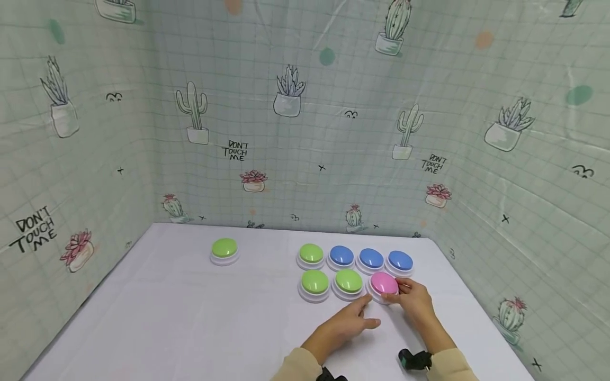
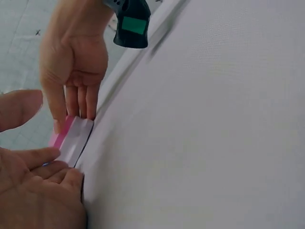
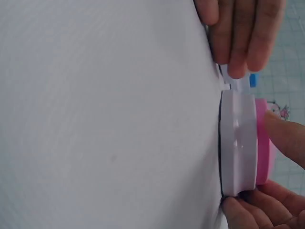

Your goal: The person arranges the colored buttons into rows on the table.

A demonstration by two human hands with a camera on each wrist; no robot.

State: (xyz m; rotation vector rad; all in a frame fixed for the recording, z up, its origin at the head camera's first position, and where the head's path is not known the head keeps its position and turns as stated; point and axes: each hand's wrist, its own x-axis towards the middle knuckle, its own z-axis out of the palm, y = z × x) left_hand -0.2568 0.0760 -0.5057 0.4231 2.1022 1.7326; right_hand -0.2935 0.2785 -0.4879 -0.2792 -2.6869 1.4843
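A round push button with a pink dome point(image 1: 384, 283) and a white base point(image 3: 238, 143) sits at the right end of the front row. My right hand point(image 1: 414, 300) holds it from the right, thumb by the pink dome and fingers around the base's side. Close by its front left edge is my left hand point(image 1: 347, 324), index finger extended and thumb apart. In the right wrist view, the left hand's fingers point(image 3: 243, 38) lie fairly straight beside the button. Left of the pink button, in the same row, stand two green buttons point(image 1: 349, 281) point(image 1: 315, 282).
Behind that row stand one green button point(image 1: 311, 253) and three blue buttons point(image 1: 341, 255). Another green button point(image 1: 224, 248) stands apart at the back left. The white table point(image 1: 190, 328) meets cloth walls point(image 1: 305, 137) printed with cacti at the back and sides.
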